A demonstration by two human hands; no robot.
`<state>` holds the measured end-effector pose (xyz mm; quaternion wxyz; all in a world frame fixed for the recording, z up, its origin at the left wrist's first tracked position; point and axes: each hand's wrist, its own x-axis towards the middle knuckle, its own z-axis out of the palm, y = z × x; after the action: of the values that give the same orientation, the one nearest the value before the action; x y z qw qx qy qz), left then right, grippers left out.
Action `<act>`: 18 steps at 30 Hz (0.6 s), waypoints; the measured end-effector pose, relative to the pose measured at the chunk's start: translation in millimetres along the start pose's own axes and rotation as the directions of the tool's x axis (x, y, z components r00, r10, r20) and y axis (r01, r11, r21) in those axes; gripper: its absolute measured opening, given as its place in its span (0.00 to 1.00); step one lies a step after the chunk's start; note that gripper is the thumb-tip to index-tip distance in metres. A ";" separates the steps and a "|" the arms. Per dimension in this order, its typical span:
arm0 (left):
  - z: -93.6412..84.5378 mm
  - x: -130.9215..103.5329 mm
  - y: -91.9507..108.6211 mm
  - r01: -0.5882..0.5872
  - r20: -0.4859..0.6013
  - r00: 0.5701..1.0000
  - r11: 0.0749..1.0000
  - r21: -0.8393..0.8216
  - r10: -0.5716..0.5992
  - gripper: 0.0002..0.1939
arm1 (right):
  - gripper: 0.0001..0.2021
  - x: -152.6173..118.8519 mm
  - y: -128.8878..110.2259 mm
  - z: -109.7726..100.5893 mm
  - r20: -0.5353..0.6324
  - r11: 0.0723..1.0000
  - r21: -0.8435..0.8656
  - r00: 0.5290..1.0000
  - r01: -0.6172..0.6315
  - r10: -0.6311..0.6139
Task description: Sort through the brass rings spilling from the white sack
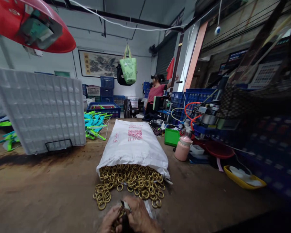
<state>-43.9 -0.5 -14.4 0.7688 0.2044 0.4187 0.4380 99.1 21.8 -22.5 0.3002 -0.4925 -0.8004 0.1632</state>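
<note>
A white sack (134, 142) lies open on the brown table (43, 191), spilling a heap of brass rings (131, 183) toward me. At the bottom edge, my left hand (110, 220) holds a bunch of brass rings. My right hand (140, 216) is closed around a dark clip-like tool (125, 207) pressed against those rings. Both hands sit close together just in front of the heap, partly cut off by the frame.
A white gridded tray (41, 110) leans upright at left, with green and blue hangers (95, 124) behind it. A pink bottle (183, 148), green box (171, 137), yellow tray (244, 179) and machinery stand at right. A person in a pink shirt (155, 94) works at the back.
</note>
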 end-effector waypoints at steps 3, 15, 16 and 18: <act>11.6 -13.4 5.9 -0.027 -0.040 0.999 0.999 0.032 0.028 0.21 | 0.08 4.4 -15.2 -15.6 0.068 0.994 0.110 0.998 -0.002 -0.005; 20.3 -28.6 6.8 -0.158 -0.069 0.982 0.965 0.208 0.175 0.16 | 0.12 15.0 -25.4 -22.6 0.194 0.876 0.372 0.948 -0.308 0.251; 20.5 -28.9 7.0 -0.153 -0.060 0.984 0.966 0.208 0.168 0.15 | 0.12 15.3 -25.6 -22.8 0.193 0.874 0.374 0.948 -0.311 0.254; 20.4 -28.8 7.9 -0.135 -0.046 0.988 0.967 0.216 0.149 0.15 | 0.11 16.0 -25.8 -23.1 0.192 0.869 0.386 0.948 -0.309 0.252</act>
<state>-38.7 -19.6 15.9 0.6959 0.3010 0.4710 0.4509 90.7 23.3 14.7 0.3149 -0.5172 -0.6864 0.4027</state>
